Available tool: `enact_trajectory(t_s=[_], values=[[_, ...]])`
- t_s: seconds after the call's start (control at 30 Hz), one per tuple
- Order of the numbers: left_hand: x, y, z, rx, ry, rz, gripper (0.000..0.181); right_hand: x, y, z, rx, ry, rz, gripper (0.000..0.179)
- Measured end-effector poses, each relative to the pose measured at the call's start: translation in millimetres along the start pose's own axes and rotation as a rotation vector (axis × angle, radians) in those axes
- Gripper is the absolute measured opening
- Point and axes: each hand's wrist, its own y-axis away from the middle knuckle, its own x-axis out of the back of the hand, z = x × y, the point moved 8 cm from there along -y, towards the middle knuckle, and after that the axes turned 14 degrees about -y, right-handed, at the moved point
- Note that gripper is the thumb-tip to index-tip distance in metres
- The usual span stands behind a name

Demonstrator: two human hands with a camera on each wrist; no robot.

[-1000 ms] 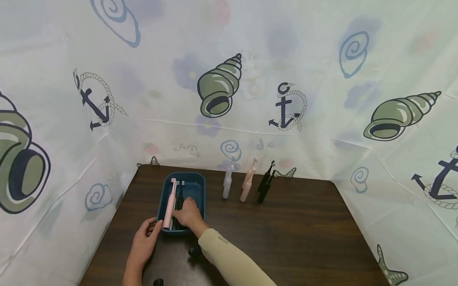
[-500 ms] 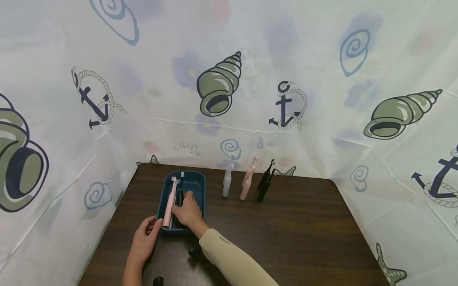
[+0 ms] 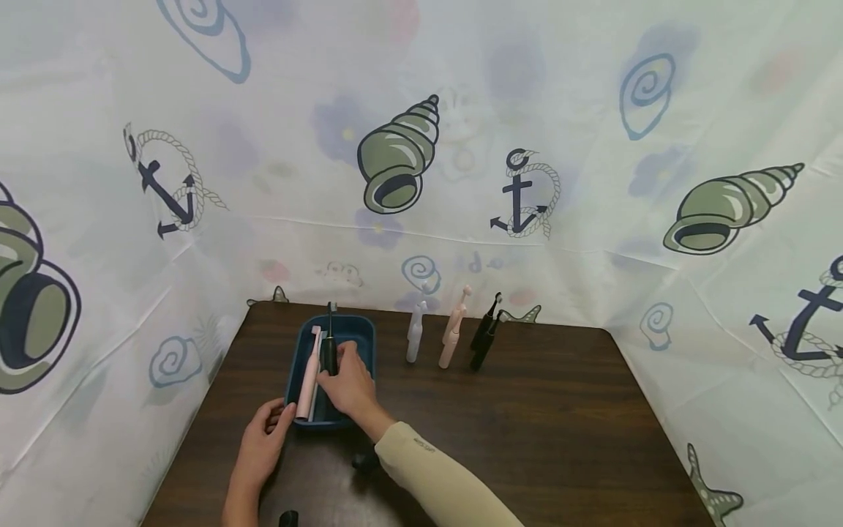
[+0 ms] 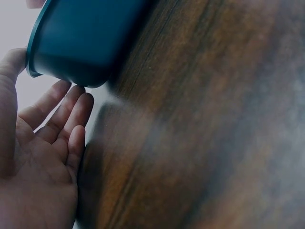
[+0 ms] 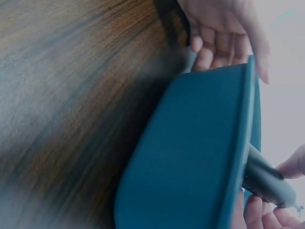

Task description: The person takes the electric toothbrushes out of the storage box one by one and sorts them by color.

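My right hand pinches a black electric toothbrush by its handle, between thumb and fingers. The brush is tilted up, its head above the far rim of a blue tray. In the right wrist view the black handle sticks out past the tray's wall. A pink electric toothbrush lies along the tray's left side, with a pale one partly hidden beside it. My left hand holds the tray's near left corner, thumb at the rim, fingers against the outer wall.
Toothbrushes stand at the table's back: white, pink and black ones, in pairs. Two small black objects lie in front, one at the bottom edge, another by the right sleeve. Printed cloth surrounds the brown table.
My right hand has raised the black toothbrush; its head moved from inside the tray to above the far rim. The left hand stays at the tray's corner.
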Motion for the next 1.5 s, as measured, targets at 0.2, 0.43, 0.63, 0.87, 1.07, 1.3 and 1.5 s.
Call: enact_trajectory(t_s=[0.2, 0.43, 0.63, 0.87, 1.07, 1.3, 1.5], values=[[-1.8, 0.7, -0.8, 0.012, 0.013, 0.005, 0.088, 22.1, 5.4, 1.0, 0.002, -0.070, 0.033, 0.050], [-0.9, 0.6, -0.2, 0.012, 0.007, 0.006, 0.089, 47.4, 13.6, -1.3, 0.105, -0.018, 0.101, 0.052], [1.1, 1.5, 0.7, -0.035, -0.004, 0.025, 0.078, 61.0, 20.7, -5.3, 0.141, -0.018, 0.133, 0.052], [2.2, 1.7, 0.9, -0.031, -0.004, 0.037, 0.077, 80.5, 26.6, -7.0, 0.172, -0.060, 0.191, 0.051], [0.5, 1.6, 1.2, -0.021, -0.005, 0.030, 0.080, 100.5, 35.0, 2.9, 0.221, -0.105, 0.245, 0.052], [1.9, 2.8, 1.4, -0.021, -0.016, 0.052, 0.078, 125.6, 45.2, 19.6, 0.230, -0.156, 0.296, 0.052], [2.2, 3.5, 2.4, -0.020, -0.028, 0.063, 0.076, 148.2, 50.7, 26.3, 0.252, -0.175, 0.358, 0.050]])
